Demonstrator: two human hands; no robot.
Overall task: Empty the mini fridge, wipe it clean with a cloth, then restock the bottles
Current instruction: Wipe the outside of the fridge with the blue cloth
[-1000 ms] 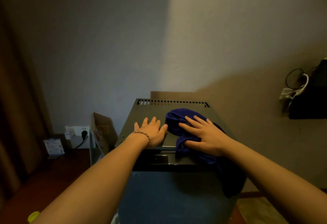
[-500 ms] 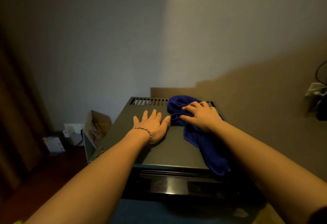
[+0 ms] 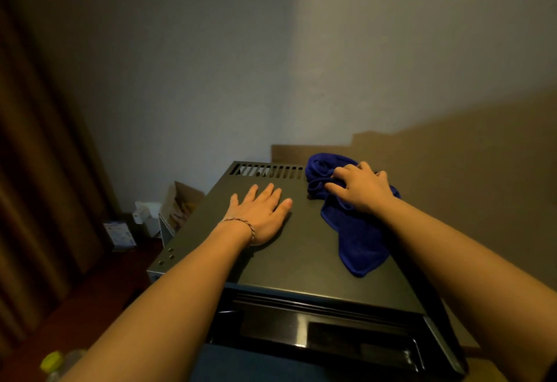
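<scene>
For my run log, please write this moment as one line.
phase: wiping top | left hand: flat on dark metal mini fridge | right hand: grips crumpled dark blue cloth, back right corner

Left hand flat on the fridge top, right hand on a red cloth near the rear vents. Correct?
Not quite: the cloth is blue, not red, as the head view shows. The rest holds: left hand flat on the fridge top, right hand on the cloth near the rear vents.
</scene>
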